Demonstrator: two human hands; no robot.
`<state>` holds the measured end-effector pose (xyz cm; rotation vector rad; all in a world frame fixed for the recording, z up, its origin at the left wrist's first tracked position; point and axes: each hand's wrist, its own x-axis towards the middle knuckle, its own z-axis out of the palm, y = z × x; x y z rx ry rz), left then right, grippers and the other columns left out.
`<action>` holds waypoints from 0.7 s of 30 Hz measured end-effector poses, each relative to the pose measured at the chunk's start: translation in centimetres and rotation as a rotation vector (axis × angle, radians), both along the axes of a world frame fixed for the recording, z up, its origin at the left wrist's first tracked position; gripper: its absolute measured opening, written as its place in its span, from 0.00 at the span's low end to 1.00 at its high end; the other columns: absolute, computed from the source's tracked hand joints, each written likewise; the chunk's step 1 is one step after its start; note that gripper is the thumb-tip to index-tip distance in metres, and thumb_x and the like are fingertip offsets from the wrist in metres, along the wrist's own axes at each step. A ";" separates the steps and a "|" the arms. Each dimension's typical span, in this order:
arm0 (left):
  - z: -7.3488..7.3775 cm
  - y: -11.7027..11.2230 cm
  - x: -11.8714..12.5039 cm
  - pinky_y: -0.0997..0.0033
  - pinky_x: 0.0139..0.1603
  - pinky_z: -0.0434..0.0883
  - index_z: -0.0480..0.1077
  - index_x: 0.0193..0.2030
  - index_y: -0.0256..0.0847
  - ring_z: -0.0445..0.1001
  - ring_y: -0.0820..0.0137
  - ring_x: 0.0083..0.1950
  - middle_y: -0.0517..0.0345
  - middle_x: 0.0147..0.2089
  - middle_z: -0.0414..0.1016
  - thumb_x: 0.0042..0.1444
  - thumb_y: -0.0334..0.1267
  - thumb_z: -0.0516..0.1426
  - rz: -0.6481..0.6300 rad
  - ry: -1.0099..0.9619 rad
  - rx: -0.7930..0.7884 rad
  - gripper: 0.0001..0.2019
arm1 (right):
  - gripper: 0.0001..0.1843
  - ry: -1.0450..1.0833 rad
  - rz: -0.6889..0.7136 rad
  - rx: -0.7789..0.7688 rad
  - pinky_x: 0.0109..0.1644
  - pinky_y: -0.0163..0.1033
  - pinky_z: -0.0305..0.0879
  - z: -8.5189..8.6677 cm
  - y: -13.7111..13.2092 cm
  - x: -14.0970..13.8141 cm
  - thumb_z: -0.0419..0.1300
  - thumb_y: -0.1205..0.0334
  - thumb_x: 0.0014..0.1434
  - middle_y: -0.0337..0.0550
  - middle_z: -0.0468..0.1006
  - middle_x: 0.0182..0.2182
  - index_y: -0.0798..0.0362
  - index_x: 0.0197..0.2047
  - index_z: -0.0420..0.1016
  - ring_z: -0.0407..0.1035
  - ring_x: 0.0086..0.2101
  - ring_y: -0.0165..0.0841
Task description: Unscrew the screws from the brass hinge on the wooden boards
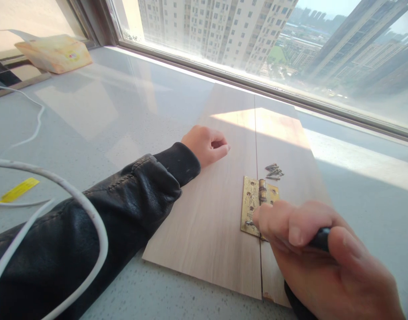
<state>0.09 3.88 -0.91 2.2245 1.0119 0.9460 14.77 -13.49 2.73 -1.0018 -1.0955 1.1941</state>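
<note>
My right hand (pixel 324 249) is closed around a screwdriver, of which only the black handle end (pixel 320 240) shows; its shaft and tip are hidden by the fingers. Those fingers cover the lower right of a worn brass hinge (pixel 246 200). The hinge lies open across the seam between a wide wooden board (pixel 204 231) and a narrower one (pixel 290 155). A screw (pixel 249 223) sticks out at its lower left hole. Beyond the hinge lies a small pile of screws (pixel 273 171). My left hand (pixel 207 144) rests on the wide board, fingers curled; whether they hold anything is hidden.
The boards lie on a pale speckled sill (pixel 117 284) below a window (pixel 210 35). A white cable (pixel 97 222) loops over my left sleeve, and a yellow tag (pixel 18 190) is beside it. A soft tissue pack (pixel 57 53) stands in the far left corner.
</note>
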 end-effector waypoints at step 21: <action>-0.1 0.0 0.0 0.75 0.25 0.58 0.77 0.26 0.33 0.62 0.77 0.23 0.60 0.20 0.69 0.50 0.37 0.57 -0.001 0.010 -0.009 0.10 | 0.09 -0.137 -0.174 0.232 0.36 0.43 0.63 -1.0 0.6 0.6 0.65 0.59 0.54 0.41 0.75 0.31 0.45 0.40 0.76 0.68 0.34 0.36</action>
